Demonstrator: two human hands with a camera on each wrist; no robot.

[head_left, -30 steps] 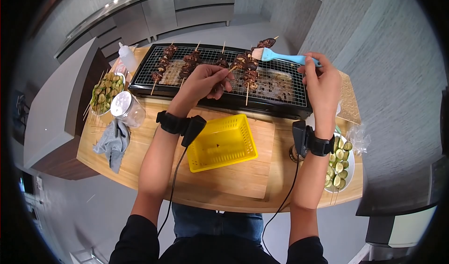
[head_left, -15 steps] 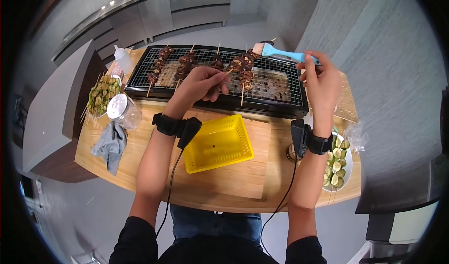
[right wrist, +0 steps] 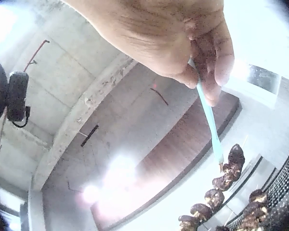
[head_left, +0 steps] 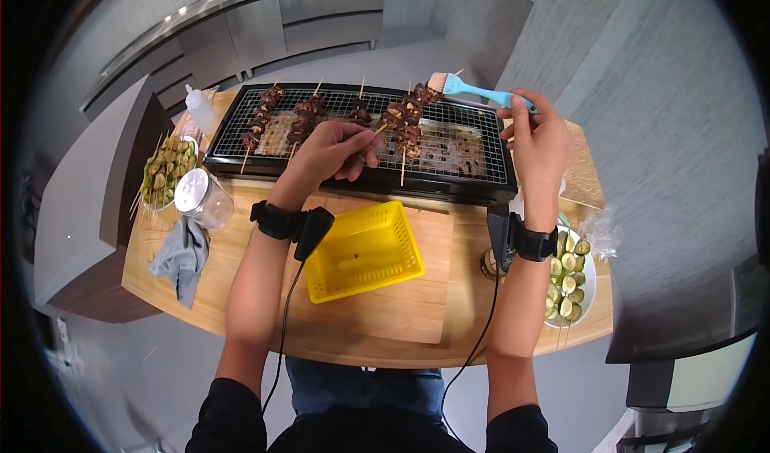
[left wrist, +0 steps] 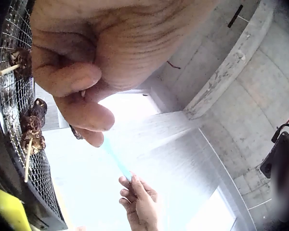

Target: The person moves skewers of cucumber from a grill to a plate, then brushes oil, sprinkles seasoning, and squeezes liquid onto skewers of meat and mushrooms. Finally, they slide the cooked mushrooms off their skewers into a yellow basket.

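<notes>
From where I stand, the left hand (head_left: 335,150) pinches the stick end of a skewer (head_left: 410,107), held slantwise over the grill (head_left: 361,182). The right hand (head_left: 539,136) grips the blue brush (head_left: 489,94) by its handle. The right wrist view shows what the head view can't: the bristles at the meat near the skewer's far end, probably touching, though glare blurs the spot. In the left wrist view, the fingers hide most of that skewer. Other skewers (head_left: 261,118) lie across the grill. Only the head view takes in the jar (head_left: 210,204), cloth (head_left: 183,256), bottle (head_left: 200,110) and plated green slices (head_left: 569,264) on the surface (head_left: 481,333). The yellow basket (head_left: 361,277) sits on a board (head_left: 425,317).
</notes>
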